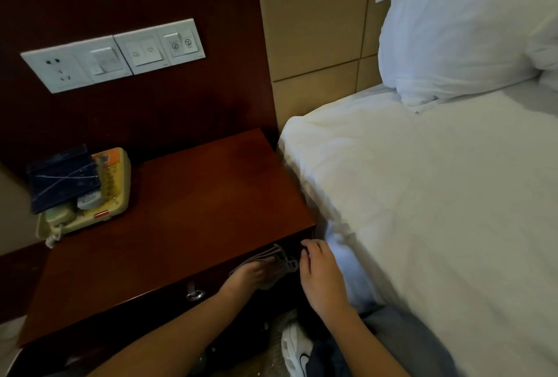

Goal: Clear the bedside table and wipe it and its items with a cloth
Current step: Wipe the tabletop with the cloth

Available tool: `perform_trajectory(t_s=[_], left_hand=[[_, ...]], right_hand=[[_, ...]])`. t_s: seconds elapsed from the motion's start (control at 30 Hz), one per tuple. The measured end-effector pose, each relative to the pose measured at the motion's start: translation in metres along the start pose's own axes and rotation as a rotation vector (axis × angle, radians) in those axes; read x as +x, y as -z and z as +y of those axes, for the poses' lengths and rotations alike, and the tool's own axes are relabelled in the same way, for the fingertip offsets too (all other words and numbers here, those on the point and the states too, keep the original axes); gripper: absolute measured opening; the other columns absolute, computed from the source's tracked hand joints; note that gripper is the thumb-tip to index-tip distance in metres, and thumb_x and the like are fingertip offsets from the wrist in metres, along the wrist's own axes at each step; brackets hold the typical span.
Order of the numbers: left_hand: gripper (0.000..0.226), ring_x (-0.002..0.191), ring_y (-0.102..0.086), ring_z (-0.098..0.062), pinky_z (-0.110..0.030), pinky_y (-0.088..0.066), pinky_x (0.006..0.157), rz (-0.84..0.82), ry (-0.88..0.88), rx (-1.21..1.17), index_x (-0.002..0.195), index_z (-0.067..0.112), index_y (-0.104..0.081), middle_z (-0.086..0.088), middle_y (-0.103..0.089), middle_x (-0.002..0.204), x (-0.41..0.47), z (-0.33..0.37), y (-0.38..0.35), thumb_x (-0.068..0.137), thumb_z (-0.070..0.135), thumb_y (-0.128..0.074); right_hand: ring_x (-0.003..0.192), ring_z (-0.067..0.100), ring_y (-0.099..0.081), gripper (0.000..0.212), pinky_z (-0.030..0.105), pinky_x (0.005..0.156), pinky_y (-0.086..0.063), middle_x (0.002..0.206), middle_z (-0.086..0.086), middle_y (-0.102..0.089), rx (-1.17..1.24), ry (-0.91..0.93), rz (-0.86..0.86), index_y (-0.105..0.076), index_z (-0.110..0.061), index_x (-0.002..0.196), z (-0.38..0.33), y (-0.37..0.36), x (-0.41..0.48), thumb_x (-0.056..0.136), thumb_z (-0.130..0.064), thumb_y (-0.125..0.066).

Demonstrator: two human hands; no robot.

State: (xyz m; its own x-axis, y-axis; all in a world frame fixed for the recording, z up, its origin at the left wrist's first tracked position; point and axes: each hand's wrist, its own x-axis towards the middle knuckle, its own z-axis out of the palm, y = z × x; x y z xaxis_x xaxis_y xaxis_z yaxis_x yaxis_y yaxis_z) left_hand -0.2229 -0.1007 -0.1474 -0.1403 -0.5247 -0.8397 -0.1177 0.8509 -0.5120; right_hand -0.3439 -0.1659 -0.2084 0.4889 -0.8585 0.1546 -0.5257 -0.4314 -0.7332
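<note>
Head view, looking down on a dark red-brown polished wooden bedside table (181, 210) with a smooth, glossy top and square edges. At its front right corner, just below the top edge and in front of the drawer face: left hand (250, 275) gripping a folded grey cloth (273, 265), soft and limp, with the fingers hidden under the fabric. Just right of the cloth: right hand (320, 274), fingers curled toward the cloth's edge; cannot tell whether pinching it or only touching.

At the table's back left corner, diagonally across from both hands: a yellowed cream plastic telephone (102, 195) with a coiled cord, long axis running front to back. A flat dark blue folder (63, 177) lies on top of it. With these 2 items on the table, clearing judged not yet done. Left hand nearer to them, reaching up, back and left.

On the drawer face, left of the hands: a small metal ring pull (194, 293). Above the table on the dark wall: a white plastic switch panel (111, 55). Right of the table: a bed (437, 210) in creased white linen, with a plump white pillow (459, 29)
</note>
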Motion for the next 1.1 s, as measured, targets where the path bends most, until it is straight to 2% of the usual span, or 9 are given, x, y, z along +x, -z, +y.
perform_trajectory(t_s=[0.07,0.17,0.27,0.37,0.43,0.5,0.63,0.9,1.1], left_hand=[[0.055,0.146,0.006,-0.022,-0.023,0.013,0.113,0.012,-0.043,0.132,0.145,-0.002,0.010,-0.009,0.011,0.158,0.034,-0.011,0.017,0.103,0.014,-0.021],[0.057,0.145,-0.010,-0.020,-0.032,-0.009,0.115,-0.050,0.209,0.356,0.147,-0.001,0.002,-0.008,-0.002,0.160,0.079,-0.023,0.022,0.104,0.020,-0.028],[0.030,0.135,-0.034,-0.017,-0.035,-0.032,0.101,-0.154,0.446,-0.057,0.124,0.002,-0.042,-0.016,-0.046,0.127,0.101,-0.048,0.032,0.103,0.018,-0.028],[0.034,0.116,-0.049,-0.003,-0.025,-0.035,0.095,-0.191,0.451,-0.371,0.073,0.001,-0.040,-0.010,-0.041,0.077,0.114,-0.055,0.037,0.100,0.017,-0.027],[0.029,0.121,-0.047,-0.013,-0.026,-0.032,0.103,-0.026,0.409,-0.271,0.107,0.002,-0.055,-0.009,-0.055,0.106,0.111,-0.056,0.037,0.099,0.020,-0.033],[0.052,0.136,-0.032,-0.025,-0.036,-0.021,0.114,0.109,0.445,-0.095,0.144,0.006,-0.030,-0.009,-0.036,0.146,0.106,-0.052,0.028,0.099,0.029,-0.038],[0.071,0.145,0.015,-0.030,-0.054,0.021,0.104,0.076,0.374,0.017,0.151,0.021,-0.001,0.000,0.007,0.160,0.076,-0.020,-0.008,0.097,0.048,-0.037],[0.079,0.144,0.018,-0.024,-0.039,0.019,0.109,-0.037,0.447,-0.342,0.149,0.011,0.015,-0.006,0.024,0.156,-0.005,0.114,-0.111,0.098,0.026,-0.044],[0.075,0.128,0.040,-0.022,-0.040,0.026,0.102,0.284,0.677,-0.639,0.139,0.009,0.031,-0.005,0.041,0.143,-0.032,0.128,-0.123,0.101,0.023,-0.031]], right_hand=[[0.113,0.015,-0.052,0.036,0.021,0.092,-0.042,0.129,0.002,-0.052,-0.042,-0.019,0.007,-0.051,-0.013,0.129,0.005,-0.002,0.003,0.101,-0.027,-0.035],[0.128,0.017,-0.043,0.042,0.023,0.101,-0.040,0.141,0.003,-0.043,-0.041,-0.134,0.055,-0.043,-0.013,0.137,0.010,-0.001,0.013,0.102,-0.032,-0.030],[0.126,0.015,-0.044,0.041,0.018,0.098,-0.033,0.140,0.002,-0.046,0.139,-0.287,0.158,-0.043,-0.015,0.139,0.010,0.000,0.027,0.102,-0.030,-0.031],[0.124,0.016,-0.047,0.041,0.025,0.102,-0.035,0.139,0.004,-0.049,0.366,-0.382,0.197,-0.044,-0.016,0.139,0.011,0.002,0.031,0.102,-0.029,-0.032],[0.128,0.018,-0.045,0.041,0.028,0.105,-0.035,0.140,0.005,-0.048,0.431,-0.386,0.213,-0.043,-0.014,0.140,0.013,0.003,0.030,0.102,-0.028,-0.033],[0.125,0.017,-0.047,0.040,0.025,0.101,-0.036,0.138,0.007,-0.050,0.472,-0.364,0.219,-0.045,-0.012,0.138,0.013,0.003,0.028,0.102,-0.026,-0.034],[0.118,0.019,-0.051,0.038,0.018,0.093,-0.034,0.129,0.009,-0.055,0.403,-0.306,0.172,-0.050,-0.007,0.132,0.014,-0.001,0.022,0.101,-0.024,-0.037],[0.116,0.030,-0.053,0.035,0.034,0.099,-0.037,0.122,0.016,-0.058,0.179,-0.146,0.034,-0.054,0.000,0.124,0.020,-0.010,0.009,0.100,-0.021,-0.038],[0.114,0.024,-0.054,0.035,0.030,0.097,-0.039,0.122,0.010,-0.057,-0.137,0.183,-0.090,-0.057,-0.004,0.124,-0.006,-0.021,-0.006,0.099,-0.021,-0.039]])
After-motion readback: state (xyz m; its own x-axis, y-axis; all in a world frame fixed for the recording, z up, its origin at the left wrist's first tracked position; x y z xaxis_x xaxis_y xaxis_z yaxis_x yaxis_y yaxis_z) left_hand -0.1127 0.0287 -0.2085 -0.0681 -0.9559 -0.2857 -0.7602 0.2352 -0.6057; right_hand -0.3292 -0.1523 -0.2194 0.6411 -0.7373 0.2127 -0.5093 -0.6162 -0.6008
